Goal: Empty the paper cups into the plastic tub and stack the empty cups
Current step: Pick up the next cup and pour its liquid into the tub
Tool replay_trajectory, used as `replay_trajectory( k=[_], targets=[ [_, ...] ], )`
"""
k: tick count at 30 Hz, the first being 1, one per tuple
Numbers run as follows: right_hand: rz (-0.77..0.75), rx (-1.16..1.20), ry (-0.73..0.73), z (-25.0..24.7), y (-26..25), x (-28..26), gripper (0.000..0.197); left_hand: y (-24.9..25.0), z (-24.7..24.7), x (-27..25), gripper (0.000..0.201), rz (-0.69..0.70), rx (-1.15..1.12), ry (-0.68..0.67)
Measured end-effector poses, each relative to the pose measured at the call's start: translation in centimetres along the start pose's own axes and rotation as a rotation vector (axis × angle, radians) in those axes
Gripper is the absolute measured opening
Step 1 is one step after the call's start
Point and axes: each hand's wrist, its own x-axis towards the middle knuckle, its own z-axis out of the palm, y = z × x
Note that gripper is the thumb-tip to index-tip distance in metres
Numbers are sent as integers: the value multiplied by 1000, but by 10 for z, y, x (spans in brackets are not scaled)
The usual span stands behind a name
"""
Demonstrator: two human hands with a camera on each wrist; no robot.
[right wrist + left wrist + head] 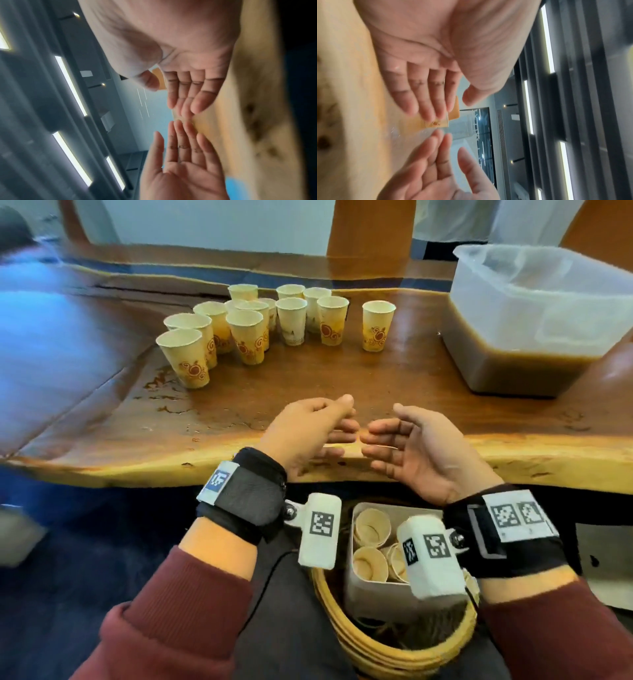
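Hands met low in the middle of the head view, over the pale near edge of the wooden table point(137, 419): the left hand point(308, 433) and the right hand point(421, 450) faced each other palm to palm, fingers loosely extended and fingertips nearly touching, and neither held anything. Both wrist views showed the same pair of bare palms, though with heavy blur. The paper cups point(239, 323) stood upright in a tight cluster at the upper left of centre — cream with red swirl prints — while one lone cup point(377, 326) stood apart to the right of the group; what the cups held could not be made out. The plastic tub point(534, 313) sat at the upper right of the frame, translucent, with brown liquid filling its lower part. A wet patch point(164, 392) marked the wood just below the nearest cups. At the bottom centre, under the table edge, a white bin point(370, 590) with several cups in it — their insides looked bare — rested inside a woven basket point(352, 642).
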Motion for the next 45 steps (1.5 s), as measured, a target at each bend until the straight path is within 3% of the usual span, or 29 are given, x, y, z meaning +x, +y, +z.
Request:
replay_trajectory(
  k=[3, 6, 9, 11, 14, 16, 21, 27, 35, 37, 42, 45],
  targets=[
    [-14, 155, -63, 49, -30, 36, 34, 13, -39, 17, 22, 78, -210, 318],
    [0, 194, -109, 102, -43, 71, 30, 16, -81, 33, 17, 127, -275, 689],
    [13, 102, -132, 153, -44, 103, 33, 8, -125, 48, 45, 146, -299, 905],
    [30, 49, -161, 181, -41, 122, 37, 1, -153, 58, 69, 130, -195, 946],
    [72, 37, -224, 218, -38, 149, 44, -1, -189, 71, 105, 12, -48, 848],
    [95, 47, -255, 238, -37, 163, 52, 4, -206, 79, 116, -44, -11, 763],
    [120, 57, -350, 265, -37, 184, 69, 1, -225, 103, 94, -45, 27, 656],
    [106, 1, -349, 263, -33, 185, 63, -20, -226, 115, 100, -9, 230, 720],
    [-5, -76, -233, 193, -60, 142, 57, 4, -150, 96, 86, 154, 281, 619],
    [-48, -90, -202, 168, -73, 128, 56, 21, -121, 88, 74, 196, 238, 539],
    [-174, -193, -101, 83, -124, 89, 54, 60, -39, 90, 72, 334, 201, 364],
    [-341, -246, 44, 19, -171, 65, 50, 91, 15, 96, 60, 348, 191, 233]
  ],
)
